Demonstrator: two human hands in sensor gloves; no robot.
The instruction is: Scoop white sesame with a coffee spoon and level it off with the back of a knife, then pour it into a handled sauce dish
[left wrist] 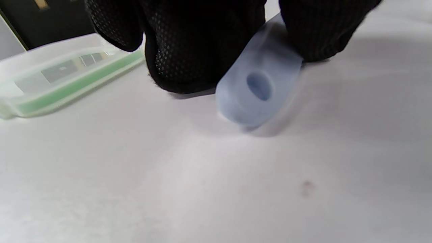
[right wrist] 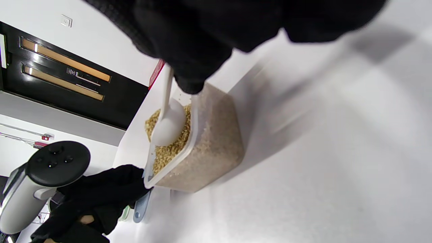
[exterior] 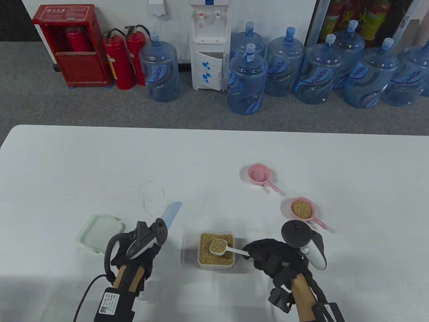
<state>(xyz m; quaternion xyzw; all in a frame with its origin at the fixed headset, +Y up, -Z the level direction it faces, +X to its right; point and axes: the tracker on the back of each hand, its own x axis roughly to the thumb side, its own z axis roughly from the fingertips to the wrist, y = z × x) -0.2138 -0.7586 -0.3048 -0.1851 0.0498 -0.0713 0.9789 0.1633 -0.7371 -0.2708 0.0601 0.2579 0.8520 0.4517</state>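
Hands, bottom edge of table view. Right hand (exterior: 276, 260): grips spoon (exterior: 223, 247) handle, bowl heaped, over sesame tub (exterior: 216, 250) at lower centre; handle runs left-right. Left hand (exterior: 137, 248): closed round knife (exterior: 171, 213), blade pointing upper right, just left of tub, nearer it. Empty dish (exterior: 258, 174) upper right; filled dish (exterior: 301, 208) nearer.

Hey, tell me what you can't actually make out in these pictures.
- Knife handle: table view, hidden under the left hand and its tracker; only the blade shows.
- Knife blade: left wrist view, cut off behind the fingers; only the blurred handle end shows.
- Right hand grip on the spoon: covered by the glove in both views.
- Sesame in the spoon bowl: right wrist view shows only its underside.
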